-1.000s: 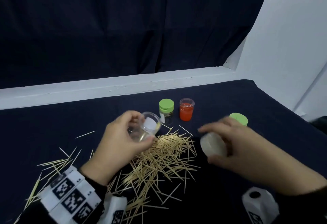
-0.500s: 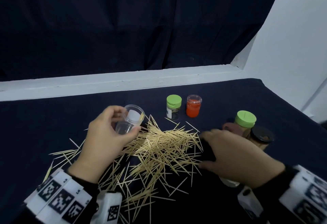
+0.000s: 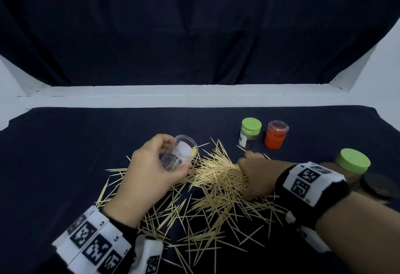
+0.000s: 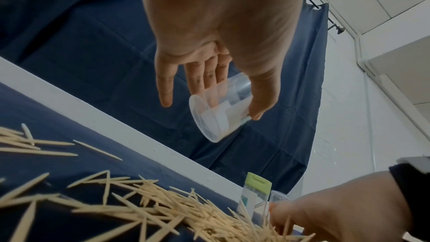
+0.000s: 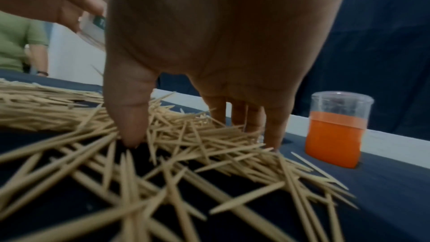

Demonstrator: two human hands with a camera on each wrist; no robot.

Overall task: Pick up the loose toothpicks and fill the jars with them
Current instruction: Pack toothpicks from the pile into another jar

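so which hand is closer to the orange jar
Right. The right hand is down in the toothpicks just in front of the orange jar; the left hand is farther left, holding the clear jar.

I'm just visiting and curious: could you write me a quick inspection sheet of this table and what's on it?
Surface: dark cloth table.
Job's things: toothpicks piled loose; clear jar open and tilted.
Clutter: green-lidded jar, orange jar, second green-lidded jar and a dark lid at right.
Hands: left hand holds the clear jar; right hand digs fingers into the pile.
Cables: nothing seen.
Surroundings: dark curtain, white ledge.
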